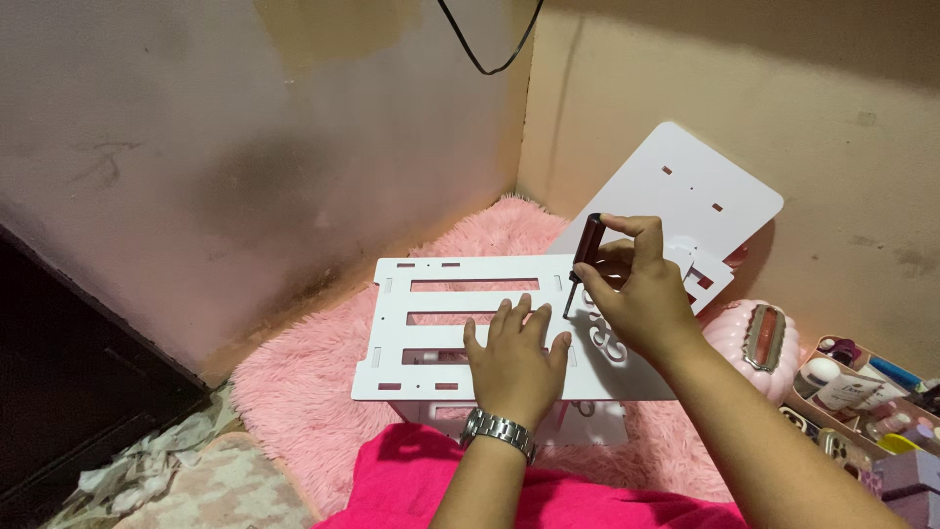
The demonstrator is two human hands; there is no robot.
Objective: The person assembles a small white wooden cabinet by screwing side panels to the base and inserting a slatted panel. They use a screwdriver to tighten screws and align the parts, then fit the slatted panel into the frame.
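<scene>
A white slotted panel lies flat over a pink shaggy rug, resting on white parts beneath it. My left hand, with a metal watch on the wrist, presses flat on the panel's near middle, fingers spread. My right hand grips a dark-handled screwdriver held upright, its tip down on the panel just right of the left fingertips. A curly cut-out pattern in the panel shows beside the right hand.
Another white board leans in the corner against the beige wall. A pink shell-shaped box sits at right, beside a tray of cosmetics. Bright pink cloth covers my lap. Crumpled fabric lies at lower left.
</scene>
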